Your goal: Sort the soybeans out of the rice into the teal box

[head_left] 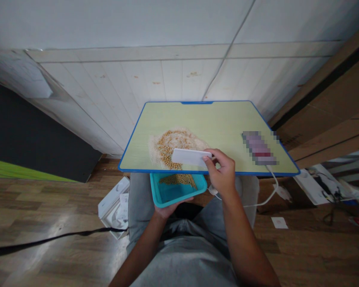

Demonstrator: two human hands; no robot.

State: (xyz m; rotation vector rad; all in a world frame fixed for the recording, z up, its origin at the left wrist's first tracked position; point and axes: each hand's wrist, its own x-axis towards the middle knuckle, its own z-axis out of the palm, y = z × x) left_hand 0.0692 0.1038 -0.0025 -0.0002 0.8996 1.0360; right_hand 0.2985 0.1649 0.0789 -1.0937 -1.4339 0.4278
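Observation:
My right hand (223, 172) pinches one end of a flat white rectangular card-like piece (189, 157). The piece is tilted over the near side of a pile of pale grains (184, 140) mixed with golden round beads (165, 150), which look like beads or soybeans. Below the table's front edge, my left hand (170, 208) supports a turquoise plastic tub (156, 195) from underneath; most of its fingers are hidden by the tub. Many of the same golden balls (178, 180) lie along the tub's far side.
The yellow-green folding table (224, 119) has a blue rim and stands against a white panelled wall (170, 77). On its right lies a blurred-out phone-like object (259, 147) with a white cable (275, 187). Cardboard boxes (326, 115) stand right; an open white box (113, 205) lies on the floor.

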